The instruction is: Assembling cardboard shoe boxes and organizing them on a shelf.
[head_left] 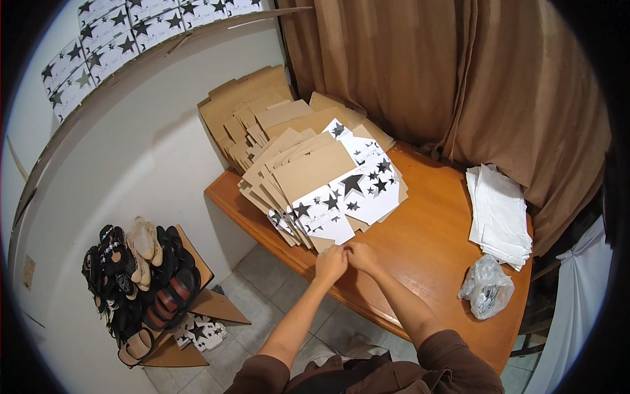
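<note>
- The left hand (330,264) sits at the near edge of the wooden table (433,243), back of the hand up, fingers curled in toward the right hand; its fingertips are hidden, so what they pinch cannot be told.
- The right hand (362,256) lies just beside it, the two touching at the knuckles, fingers likewise bent and drawn together; whether anything small is held between them cannot be told.
- Both hands rest at the near edge of the pile of flat box blanks (325,180), touching or nearly touching its lowest brown flap.
- The pile is fanned out across the table: brown cardboard sides up on most sheets, and white sides printed with black stars on the topmost ones. The sheets overlap too much to count exactly; there are well over ten.
- A second pile of plain brown blanks (252,108) leans behind it against the wall.
- One stack of white paper sheets (500,213) lies on the right part of the table, near the brown curtain (459,72).
- One crumpled clear plastic bag (487,287) lies just in front of that stack, well apart from the hands.
- On the upper shelf, a row of made-up white boxes with stars (108,33), about eight in view.
- On the floor to the left, a heap of sandals and shoes (134,276) on a low board, too tangled to count.
</note>
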`<state>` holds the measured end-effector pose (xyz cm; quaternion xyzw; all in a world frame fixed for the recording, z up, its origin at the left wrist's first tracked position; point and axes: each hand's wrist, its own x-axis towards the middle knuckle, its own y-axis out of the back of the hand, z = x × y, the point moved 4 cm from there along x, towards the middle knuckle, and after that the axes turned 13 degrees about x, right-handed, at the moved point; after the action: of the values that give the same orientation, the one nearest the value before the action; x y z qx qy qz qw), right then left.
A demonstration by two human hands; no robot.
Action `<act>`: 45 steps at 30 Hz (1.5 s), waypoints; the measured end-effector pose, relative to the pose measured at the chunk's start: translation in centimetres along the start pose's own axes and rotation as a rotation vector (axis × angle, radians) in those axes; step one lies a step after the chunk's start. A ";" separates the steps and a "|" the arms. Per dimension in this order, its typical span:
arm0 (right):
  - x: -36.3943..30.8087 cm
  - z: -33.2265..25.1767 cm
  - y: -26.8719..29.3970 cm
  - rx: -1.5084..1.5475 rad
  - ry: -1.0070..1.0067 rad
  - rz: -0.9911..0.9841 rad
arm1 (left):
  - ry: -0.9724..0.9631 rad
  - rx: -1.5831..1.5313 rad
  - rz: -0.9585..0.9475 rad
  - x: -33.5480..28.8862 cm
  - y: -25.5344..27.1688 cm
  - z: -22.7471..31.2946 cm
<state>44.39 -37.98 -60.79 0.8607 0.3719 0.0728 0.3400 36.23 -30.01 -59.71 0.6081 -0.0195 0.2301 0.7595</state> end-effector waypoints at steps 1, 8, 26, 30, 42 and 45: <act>-0.5 2.0 0.1 0.075 0.024 0.041 | -0.029 -0.020 0.019 -0.4 -1.2 0.9; 0.3 7.3 0.5 0.441 0.044 0.081 | -0.011 -0.113 -0.181 3.7 -4.5 1.3; 10.2 6.9 -2.2 0.544 -0.303 0.529 | -0.048 0.165 -0.074 20.8 -2.3 -7.8; 9.4 7.4 -2.9 0.749 -0.230 0.660 | -0.172 -0.126 -0.383 22.9 -2.7 -8.1; -0.5 17.4 0.2 1.825 -0.297 0.712 | -0.004 -1.365 -0.545 20.7 -3.0 1.7; 1.0 16.7 5.0 1.638 -0.285 0.710 | 0.001 -1.413 -0.524 18.8 -3.6 3.8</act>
<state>54.37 -48.62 -70.39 0.8981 -0.0257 -0.2215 -0.3790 55.32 -27.98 -56.23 -0.0392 -0.0168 -0.0248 0.9988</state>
